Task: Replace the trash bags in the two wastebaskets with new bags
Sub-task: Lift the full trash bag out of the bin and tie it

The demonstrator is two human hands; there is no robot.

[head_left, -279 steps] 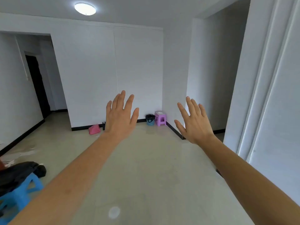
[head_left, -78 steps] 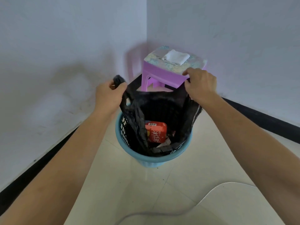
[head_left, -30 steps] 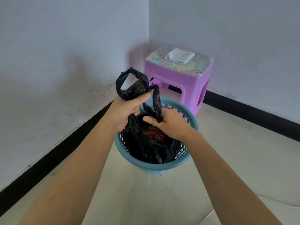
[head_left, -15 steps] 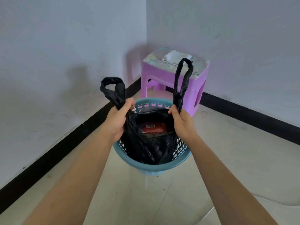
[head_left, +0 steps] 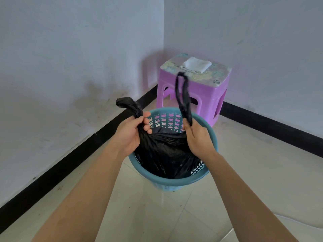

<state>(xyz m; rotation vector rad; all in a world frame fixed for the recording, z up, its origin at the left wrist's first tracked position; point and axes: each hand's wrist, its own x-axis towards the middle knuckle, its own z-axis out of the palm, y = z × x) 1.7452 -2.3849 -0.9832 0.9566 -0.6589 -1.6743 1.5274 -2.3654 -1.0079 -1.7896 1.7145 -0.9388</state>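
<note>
A blue plastic wastebasket stands on the tiled floor in a room corner. A black trash bag sits inside it, its mouth pulled together so the contents are hidden. My left hand grips the bag's left handle, which curls up and to the left. My right hand grips the right handle, whose loop stands straight up in front of the stool. Both hands are above the basket's rim, close together.
A purple plastic stool stands in the corner just behind the basket, with a folded white cloth on its top. White walls with a black skirting board close in on the left and behind. Tiled floor spreads toward me and to the right.
The bag's mouth has drawn shut between my hands, hiding the red packet seen half a second ago. Both hands keep their hold on the handles.
</note>
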